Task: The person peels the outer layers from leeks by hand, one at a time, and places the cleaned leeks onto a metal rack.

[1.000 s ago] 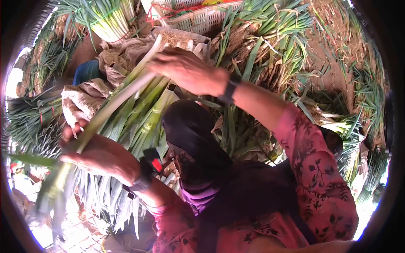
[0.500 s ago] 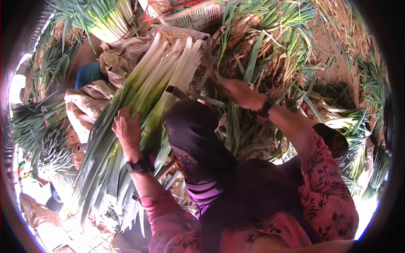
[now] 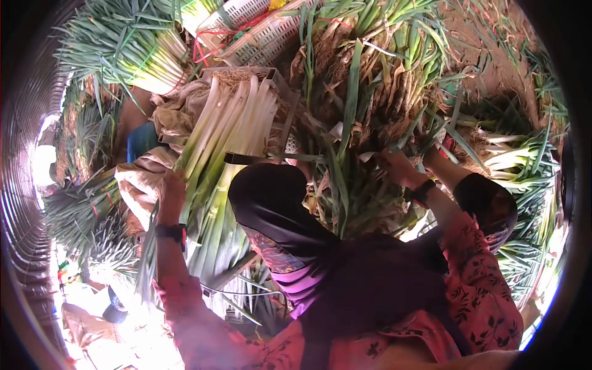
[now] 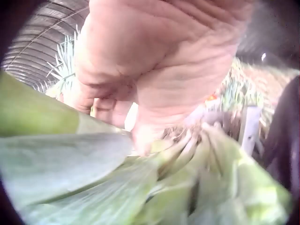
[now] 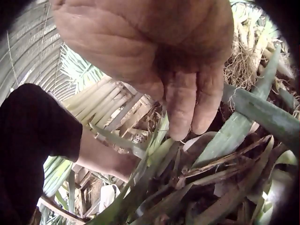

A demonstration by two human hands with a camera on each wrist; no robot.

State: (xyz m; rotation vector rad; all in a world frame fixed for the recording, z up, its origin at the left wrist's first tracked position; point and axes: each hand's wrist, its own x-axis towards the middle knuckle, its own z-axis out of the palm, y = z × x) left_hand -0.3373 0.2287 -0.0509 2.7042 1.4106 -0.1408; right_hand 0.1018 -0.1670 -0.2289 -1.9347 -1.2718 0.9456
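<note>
Long leeks lie side by side in a metal-edged rack, white stalks and roots toward the top. My left hand is at the bundle's left edge; in the left wrist view, the hand has its thumb and curled fingers round green leek leaves. To the right, my right hand reaches low over a pile of loose leaves. The right wrist view shows this hand with fingers pointing down at the leaves; its thumb is hidden.
A tied green-onion bundle stands at upper left, beside a pale plastic crate. Rooty leeks are heaped behind the right hand. Cloth sacking lies left of the rack. A dark-clothed knee is at the right.
My right hand has moved from the leek bundle to the loose pile at the right. My left hand has let go of a lifted leek, crossed the bundle, then shifted to its left edge.
</note>
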